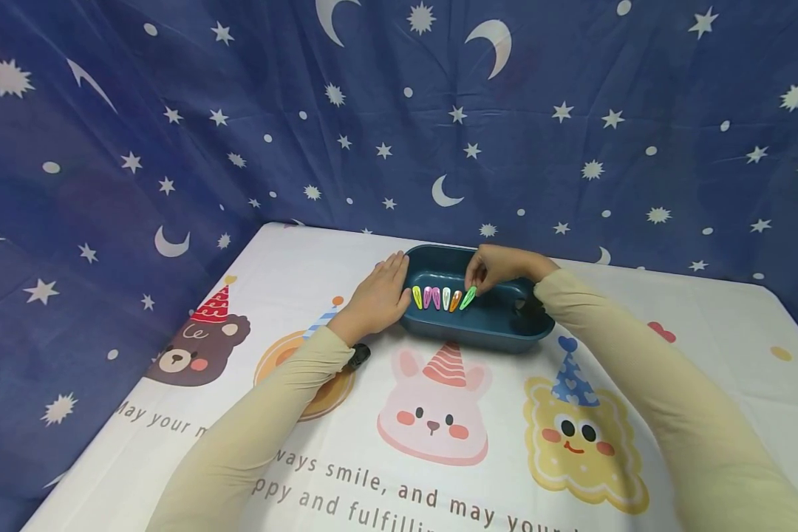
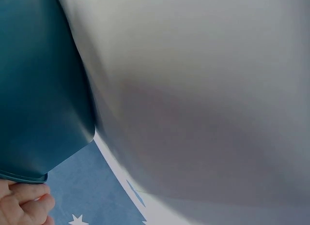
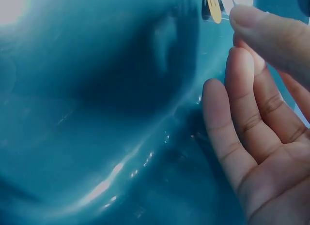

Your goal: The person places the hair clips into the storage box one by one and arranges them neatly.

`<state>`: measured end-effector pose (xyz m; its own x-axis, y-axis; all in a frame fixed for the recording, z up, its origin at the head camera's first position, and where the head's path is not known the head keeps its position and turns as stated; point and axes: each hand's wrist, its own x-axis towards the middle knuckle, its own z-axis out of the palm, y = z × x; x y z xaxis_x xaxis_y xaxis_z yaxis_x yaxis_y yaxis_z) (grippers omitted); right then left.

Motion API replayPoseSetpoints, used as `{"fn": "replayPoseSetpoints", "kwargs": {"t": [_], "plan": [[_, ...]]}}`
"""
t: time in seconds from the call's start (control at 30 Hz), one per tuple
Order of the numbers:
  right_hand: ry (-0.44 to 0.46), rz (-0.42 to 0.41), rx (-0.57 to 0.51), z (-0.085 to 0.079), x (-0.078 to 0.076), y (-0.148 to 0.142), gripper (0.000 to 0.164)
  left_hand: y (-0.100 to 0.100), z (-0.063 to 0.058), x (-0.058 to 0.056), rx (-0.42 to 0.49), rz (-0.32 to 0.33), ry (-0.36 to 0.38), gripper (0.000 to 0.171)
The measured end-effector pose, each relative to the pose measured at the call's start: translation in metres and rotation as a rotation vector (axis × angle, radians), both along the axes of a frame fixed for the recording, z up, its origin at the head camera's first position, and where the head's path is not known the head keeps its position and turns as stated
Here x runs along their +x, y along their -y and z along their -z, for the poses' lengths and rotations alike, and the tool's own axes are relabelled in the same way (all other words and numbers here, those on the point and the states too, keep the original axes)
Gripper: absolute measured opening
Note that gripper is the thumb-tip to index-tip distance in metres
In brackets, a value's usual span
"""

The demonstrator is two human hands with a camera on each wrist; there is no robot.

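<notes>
Inside a dark teal plastic basin (image 1: pixel 479 338) lies a row of several snap hair clips, from a yellow hair clip (image 1: pixel 417 298) at the left past pink, white and orange ones. The green hair clip (image 1: pixel 468 298) at the row's right end is tilted, and my right hand (image 1: pixel 495 266) pinches its upper end between thumb and fingertips. That clip is hidden behind the thumb in the right wrist view, where an orange hair clip (image 3: pixel 213 8) shows beyond it. My left hand (image 1: pixel 377 295) rests against the basin's left rim, its fingers stretched forward.
A white tablecloth (image 1: pixel 332 451) printed with cartoon animals and lettering covers the table. Behind and to the left hangs a dark blue curtain (image 1: pixel 372 89) with stars and moons. Near the left wrist is a small black object (image 1: pixel 358 356).
</notes>
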<state>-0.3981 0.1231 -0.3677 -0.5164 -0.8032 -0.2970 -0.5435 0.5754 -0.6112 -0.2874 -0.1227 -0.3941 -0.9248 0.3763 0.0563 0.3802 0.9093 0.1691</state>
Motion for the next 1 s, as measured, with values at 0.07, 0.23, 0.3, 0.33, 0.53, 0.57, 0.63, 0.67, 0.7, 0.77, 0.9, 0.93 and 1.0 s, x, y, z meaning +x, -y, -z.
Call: {"fn": "replayPoseSetpoints", "kwargs": {"t": [0.07, 0.23, 0.3, 0.33, 0.53, 0.57, 0.63, 0.67, 0.7, 0.77, 0.9, 0.93, 1.0], "plan": [[-0.001, -0.003, 0.010, 0.003, -0.002, 0.001, 0.011, 0.000, 0.000, 0.000, 0.002, 0.001, -0.001, 0.061], [-0.018, -0.033, 0.020, 0.009, -0.004, 0.002, 0.010, 0.000, 0.000, 0.000, 0.002, -0.002, -0.001, 0.062], [-0.020, -0.040, 0.019, 0.010, -0.005, 0.002, 0.010, 0.001, 0.001, -0.001, -0.001, -0.002, 0.000, 0.062], [-0.017, -0.040, 0.019, 0.011, -0.005, 0.002, 0.010, 0.001, 0.001, -0.001, -0.001, -0.002, 0.001, 0.062], [-0.027, -0.054, 0.025, 0.013, -0.005, 0.005, 0.010, 0.001, 0.002, -0.002, 0.001, 0.002, -0.003, 0.062], [-0.031, -0.056, 0.028, 0.012, -0.005, 0.005, 0.010, 0.001, 0.002, -0.002, 0.000, 0.003, -0.005, 0.062], [-0.033, -0.056, 0.032, 0.012, -0.004, 0.006, 0.010, 0.001, 0.002, -0.002, 0.002, 0.003, -0.005, 0.062], [-0.034, -0.058, 0.031, 0.012, -0.003, 0.006, 0.010, 0.001, 0.002, -0.002, 0.001, 0.003, -0.006, 0.062], [-0.033, -0.058, 0.030, 0.012, -0.003, 0.007, 0.010, 0.001, 0.002, -0.002, 0.002, 0.003, -0.004, 0.062], [-0.030, -0.054, 0.028, 0.012, -0.002, 0.007, 0.010, 0.000, 0.002, -0.002, 0.001, 0.002, -0.002, 0.062], [-0.032, -0.051, 0.024, 0.014, -0.002, 0.007, 0.010, 0.000, 0.001, -0.002, -0.001, 0.002, -0.001, 0.062], [-0.034, -0.053, 0.021, 0.015, -0.002, 0.007, 0.009, 0.000, 0.001, -0.002, -0.001, 0.001, -0.001, 0.062], [-0.033, -0.049, 0.017, 0.016, -0.002, 0.007, 0.009, 0.000, 0.001, -0.001, -0.006, 0.002, 0.001, 0.062]]}}
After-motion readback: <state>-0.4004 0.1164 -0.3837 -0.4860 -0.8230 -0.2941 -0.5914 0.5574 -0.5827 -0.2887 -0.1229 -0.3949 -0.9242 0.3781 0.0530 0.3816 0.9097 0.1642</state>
